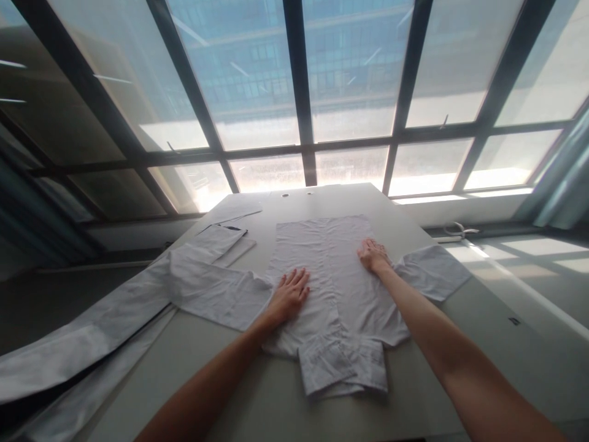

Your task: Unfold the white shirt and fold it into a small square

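Observation:
A white shirt lies spread on the table, creased down its middle. Its collar is toward me, and one sleeve stretches out on each side. My left hand rests flat on the left half of the shirt, fingers spread. Farther up, my right hand lies on the right edge of the shirt near the right sleeve; its fingers reach forward over the cloth. Both palms are hidden against the fabric.
A pale table carries the shirt. More white cloth with a dark edge trails off to the left. Tall windows stand behind the table. A white cable and a curtain are at the right.

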{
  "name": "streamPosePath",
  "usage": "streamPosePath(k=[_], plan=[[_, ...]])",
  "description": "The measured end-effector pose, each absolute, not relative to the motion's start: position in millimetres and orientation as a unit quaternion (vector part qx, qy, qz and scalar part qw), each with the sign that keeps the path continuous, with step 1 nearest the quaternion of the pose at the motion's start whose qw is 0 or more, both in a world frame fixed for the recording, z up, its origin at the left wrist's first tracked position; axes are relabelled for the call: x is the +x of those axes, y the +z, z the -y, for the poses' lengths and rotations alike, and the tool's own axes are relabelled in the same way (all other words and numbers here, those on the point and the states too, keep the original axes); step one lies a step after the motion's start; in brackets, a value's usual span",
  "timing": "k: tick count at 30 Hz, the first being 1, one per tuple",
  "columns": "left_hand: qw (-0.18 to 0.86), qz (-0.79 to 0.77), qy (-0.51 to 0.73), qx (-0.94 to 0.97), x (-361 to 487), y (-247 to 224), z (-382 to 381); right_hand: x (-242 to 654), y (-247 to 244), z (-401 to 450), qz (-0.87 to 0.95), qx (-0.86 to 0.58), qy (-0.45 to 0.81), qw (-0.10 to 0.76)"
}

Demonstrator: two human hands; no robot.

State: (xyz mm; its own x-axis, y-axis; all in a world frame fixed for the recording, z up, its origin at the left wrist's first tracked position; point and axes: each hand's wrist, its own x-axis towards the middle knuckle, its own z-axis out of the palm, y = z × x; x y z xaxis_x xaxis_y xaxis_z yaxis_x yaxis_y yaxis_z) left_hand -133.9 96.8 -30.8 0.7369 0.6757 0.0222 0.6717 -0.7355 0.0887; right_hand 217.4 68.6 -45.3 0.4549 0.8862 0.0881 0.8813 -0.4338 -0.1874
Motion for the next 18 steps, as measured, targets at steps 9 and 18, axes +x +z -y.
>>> streamPosePath(k=[9,18], plan=[[0.035,-0.361,0.033,0.931,-130.2,-27.7,-93.5,214.2,-43.0,-65.1,0.518,-0.846,0.002,0.126],[0.042,-0.357,0.043,0.932,-130.0,-29.1,-96.5,199.7,-29.8,-54.7,0.525,-0.836,-0.034,0.157]])
